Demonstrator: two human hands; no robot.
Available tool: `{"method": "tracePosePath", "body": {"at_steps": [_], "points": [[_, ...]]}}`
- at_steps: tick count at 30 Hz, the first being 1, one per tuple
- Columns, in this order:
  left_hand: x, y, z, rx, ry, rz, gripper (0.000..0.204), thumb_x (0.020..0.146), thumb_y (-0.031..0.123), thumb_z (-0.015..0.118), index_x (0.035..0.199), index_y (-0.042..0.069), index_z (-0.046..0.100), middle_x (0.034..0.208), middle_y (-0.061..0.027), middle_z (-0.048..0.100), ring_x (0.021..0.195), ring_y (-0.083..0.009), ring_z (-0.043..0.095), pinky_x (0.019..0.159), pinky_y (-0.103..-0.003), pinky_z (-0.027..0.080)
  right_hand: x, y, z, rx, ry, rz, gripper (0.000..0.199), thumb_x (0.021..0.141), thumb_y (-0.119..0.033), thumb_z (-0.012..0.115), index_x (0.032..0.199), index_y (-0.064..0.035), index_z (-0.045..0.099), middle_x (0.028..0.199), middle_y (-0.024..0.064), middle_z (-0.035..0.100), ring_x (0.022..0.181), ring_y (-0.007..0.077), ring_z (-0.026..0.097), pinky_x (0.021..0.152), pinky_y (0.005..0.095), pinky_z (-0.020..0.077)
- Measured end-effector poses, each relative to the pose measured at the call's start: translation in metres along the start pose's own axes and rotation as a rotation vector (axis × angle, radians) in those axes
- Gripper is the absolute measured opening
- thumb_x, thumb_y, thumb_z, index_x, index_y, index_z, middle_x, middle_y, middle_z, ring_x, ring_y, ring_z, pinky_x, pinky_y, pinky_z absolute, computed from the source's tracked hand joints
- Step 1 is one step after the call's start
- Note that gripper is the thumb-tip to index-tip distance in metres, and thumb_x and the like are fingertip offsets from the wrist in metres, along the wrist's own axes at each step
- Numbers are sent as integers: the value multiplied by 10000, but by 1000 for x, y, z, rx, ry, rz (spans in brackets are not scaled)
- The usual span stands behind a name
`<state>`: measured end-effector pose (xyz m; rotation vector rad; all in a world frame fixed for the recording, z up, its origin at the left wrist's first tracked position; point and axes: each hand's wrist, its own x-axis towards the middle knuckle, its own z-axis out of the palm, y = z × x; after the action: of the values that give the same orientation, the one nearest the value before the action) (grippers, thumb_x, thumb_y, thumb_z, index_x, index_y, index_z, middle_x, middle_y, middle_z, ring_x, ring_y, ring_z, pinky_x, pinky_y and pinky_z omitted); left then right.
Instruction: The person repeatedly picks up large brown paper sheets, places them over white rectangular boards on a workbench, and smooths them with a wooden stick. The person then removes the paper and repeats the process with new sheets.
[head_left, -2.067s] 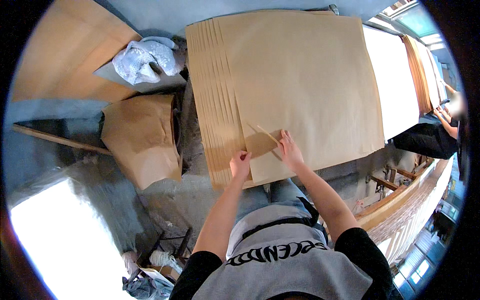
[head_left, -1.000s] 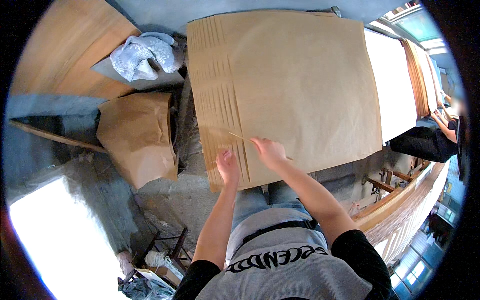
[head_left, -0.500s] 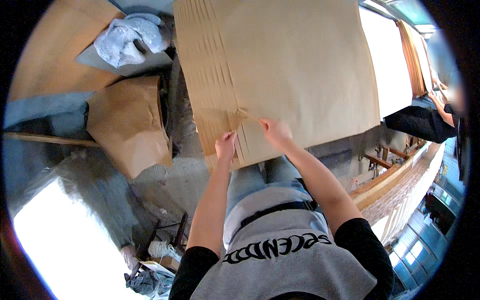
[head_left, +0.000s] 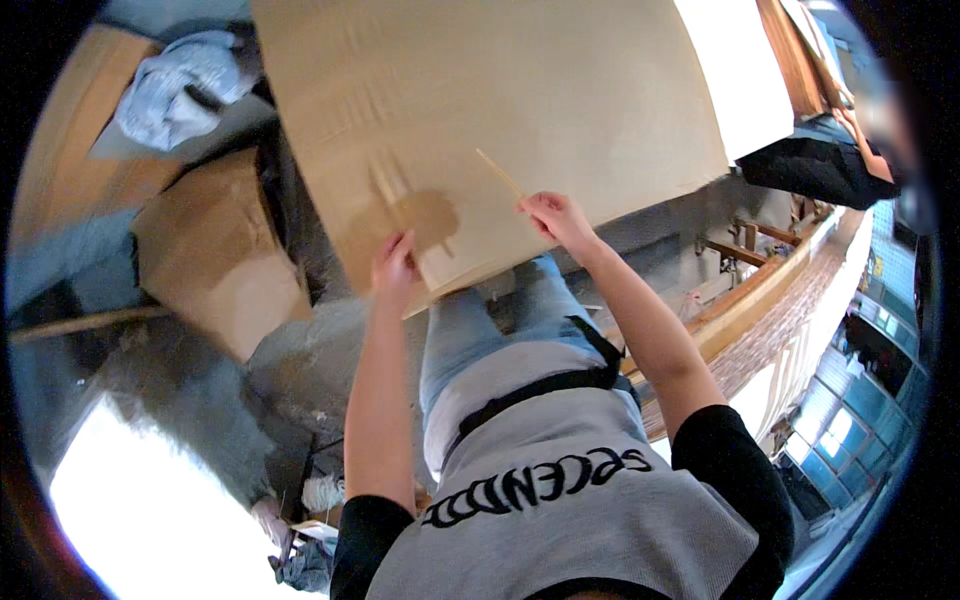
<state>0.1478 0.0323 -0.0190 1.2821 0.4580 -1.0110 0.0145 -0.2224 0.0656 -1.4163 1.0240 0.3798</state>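
Note:
A big stack of brown sheets (head_left: pixel 520 90) fills the upper middle, its near edge over my thighs. My left hand (head_left: pixel 395 265) pinches the near edge of the top sheet, beside a darker patch on it. My right hand (head_left: pixel 555 215) rests on the sheet near that edge, its fingers closed on a thin wooden stick (head_left: pixel 498 176) that points up and left across the sheet. The two hands are about a hand's width apart.
A brown paper-wrapped box (head_left: pixel 215 250) stands on the grey floor to the left, with a pale crumpled cloth bundle (head_left: pixel 175 85) behind it. A white sheet (head_left: pixel 745 70) and another person's arm (head_left: pixel 860 130) lie at upper right. A wooden rail (head_left: pixel 760 300) runs along the right.
Both hands have shifted left along the near edge. The stack now looks nearer and larger, and the stick sits in my right fingers instead of lying between the hands.

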Motion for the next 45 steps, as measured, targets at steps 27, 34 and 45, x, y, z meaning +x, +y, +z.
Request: {"method": "tracePosePath", "body": {"at_steps": [27,34,45], "points": [[-48,-74,172,-305,176,-93,299,854,341,536,1027,103,487,812,1,517,477,-104,386,399,-209,307,12,165,-259,869,-125,-31,319,850,-361,530,668,-108,463,523,-31,371,420,44,309,385,200,204],[-54,-97,133,50,407,141,318,865,338,521,1055,87,477,845,-5,526,450,-97,423,323,-216,311,-14,118,-261,382,-89,120,219,854,-285,531,765,-85,545,522,30,514,397,76,379,358,219,264],[-66,-123,139,-37,471,255,304,850,134,489,1136,30,474,1027,-77,546,901,-184,536,551,-284,488,-10,148,-215,-203,509,-434,153,829,-147,534,943,-67,597,760,110,516,684,229,512,583,348,416]]}}
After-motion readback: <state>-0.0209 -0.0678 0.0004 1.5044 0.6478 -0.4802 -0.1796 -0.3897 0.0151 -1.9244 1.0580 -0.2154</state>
